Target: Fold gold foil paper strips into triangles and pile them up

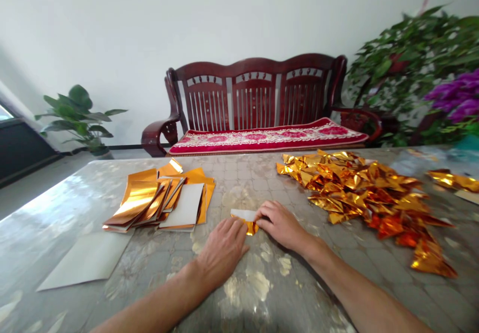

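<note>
The left hand (222, 250) and right hand (280, 225) are close together, pinching a small folded piece of gold foil (250, 228) against the mottled worktop (239, 193), where slack pressure could let the fold spring open and a hard press could tear the thin foil.

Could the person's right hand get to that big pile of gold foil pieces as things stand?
Probably yes: the right hand sits close beside the pile of gold foil pieces, and nothing stands between them, though it is now on a small folded foil piece.
</note>
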`<act>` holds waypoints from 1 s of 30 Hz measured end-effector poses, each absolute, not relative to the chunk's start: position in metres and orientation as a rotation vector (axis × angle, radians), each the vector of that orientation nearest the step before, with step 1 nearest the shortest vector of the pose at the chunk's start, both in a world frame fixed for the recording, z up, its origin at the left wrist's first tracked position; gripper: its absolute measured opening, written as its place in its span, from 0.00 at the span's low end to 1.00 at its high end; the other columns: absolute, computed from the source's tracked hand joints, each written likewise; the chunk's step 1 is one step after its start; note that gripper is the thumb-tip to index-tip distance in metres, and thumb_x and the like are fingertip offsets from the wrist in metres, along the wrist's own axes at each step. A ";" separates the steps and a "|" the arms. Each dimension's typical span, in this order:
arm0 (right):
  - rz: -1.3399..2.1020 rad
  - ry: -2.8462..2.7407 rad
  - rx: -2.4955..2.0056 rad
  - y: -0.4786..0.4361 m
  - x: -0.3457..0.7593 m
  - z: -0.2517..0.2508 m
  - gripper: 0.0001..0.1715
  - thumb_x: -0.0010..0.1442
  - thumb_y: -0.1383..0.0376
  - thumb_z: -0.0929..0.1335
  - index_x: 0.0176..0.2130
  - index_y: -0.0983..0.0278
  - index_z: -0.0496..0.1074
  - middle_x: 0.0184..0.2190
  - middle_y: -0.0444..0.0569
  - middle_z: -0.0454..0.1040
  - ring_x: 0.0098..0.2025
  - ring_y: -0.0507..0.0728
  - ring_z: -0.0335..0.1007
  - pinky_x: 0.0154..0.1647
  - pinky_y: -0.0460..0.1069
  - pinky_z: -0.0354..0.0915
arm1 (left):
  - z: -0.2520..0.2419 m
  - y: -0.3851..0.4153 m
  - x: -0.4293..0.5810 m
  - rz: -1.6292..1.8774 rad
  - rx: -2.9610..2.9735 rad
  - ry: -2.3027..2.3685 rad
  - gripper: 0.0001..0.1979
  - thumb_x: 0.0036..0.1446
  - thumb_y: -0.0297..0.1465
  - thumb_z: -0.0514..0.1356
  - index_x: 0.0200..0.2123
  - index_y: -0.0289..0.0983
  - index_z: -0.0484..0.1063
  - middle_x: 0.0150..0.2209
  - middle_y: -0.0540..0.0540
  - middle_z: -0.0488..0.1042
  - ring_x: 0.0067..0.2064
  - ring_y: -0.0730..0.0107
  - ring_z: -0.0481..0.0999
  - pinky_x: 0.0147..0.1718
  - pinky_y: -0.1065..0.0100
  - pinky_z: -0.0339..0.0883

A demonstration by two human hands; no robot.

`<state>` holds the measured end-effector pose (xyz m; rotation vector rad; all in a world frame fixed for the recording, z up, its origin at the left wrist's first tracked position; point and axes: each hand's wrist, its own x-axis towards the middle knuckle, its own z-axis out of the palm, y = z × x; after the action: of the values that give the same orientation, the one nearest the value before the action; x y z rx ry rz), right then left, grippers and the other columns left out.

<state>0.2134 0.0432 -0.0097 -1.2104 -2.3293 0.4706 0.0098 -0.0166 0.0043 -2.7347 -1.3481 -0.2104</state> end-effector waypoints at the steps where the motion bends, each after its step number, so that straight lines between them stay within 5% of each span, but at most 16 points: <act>1: 0.473 -2.329 -1.211 0.043 0.213 -0.010 0.05 0.59 0.69 0.69 0.35 0.60 0.76 0.36 0.45 0.73 0.43 0.55 0.66 0.45 0.49 0.58 | 0.004 -0.018 0.009 -0.240 -2.765 -1.351 0.12 0.63 0.32 0.58 0.49 0.38 0.66 0.48 0.42 0.71 0.51 0.56 0.70 0.50 0.57 0.66; 8: 0.464 -2.325 -1.225 0.041 0.213 -0.008 0.06 0.60 0.70 0.68 0.35 0.60 0.75 0.36 0.45 0.73 0.43 0.55 0.66 0.45 0.49 0.58 | 0.010 -0.020 0.014 -0.243 -2.806 -1.322 0.27 0.63 0.38 0.58 0.62 0.44 0.56 0.48 0.43 0.69 0.49 0.56 0.69 0.48 0.56 0.66; 20: 0.379 -2.301 -1.339 0.039 0.208 -0.010 0.06 0.59 0.71 0.67 0.38 0.61 0.70 0.40 0.46 0.72 0.44 0.56 0.65 0.44 0.49 0.57 | 0.010 -0.023 0.018 -0.213 -2.788 -1.421 0.23 0.61 0.40 0.60 0.58 0.43 0.62 0.46 0.44 0.70 0.48 0.56 0.69 0.46 0.57 0.66; 30: 0.414 -2.260 -1.346 0.044 0.206 -0.011 0.08 0.58 0.73 0.65 0.36 0.61 0.69 0.37 0.46 0.73 0.42 0.56 0.66 0.43 0.49 0.58 | 0.000 -0.032 0.019 -0.341 -2.750 -1.491 0.28 0.61 0.39 0.59 0.63 0.45 0.58 0.55 0.42 0.67 0.56 0.54 0.66 0.52 0.54 0.64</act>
<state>0.2056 0.0439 -0.0109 -1.3464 -2.2603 0.4137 0.0192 -0.0320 -0.0004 -2.7498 -1.4914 -0.3411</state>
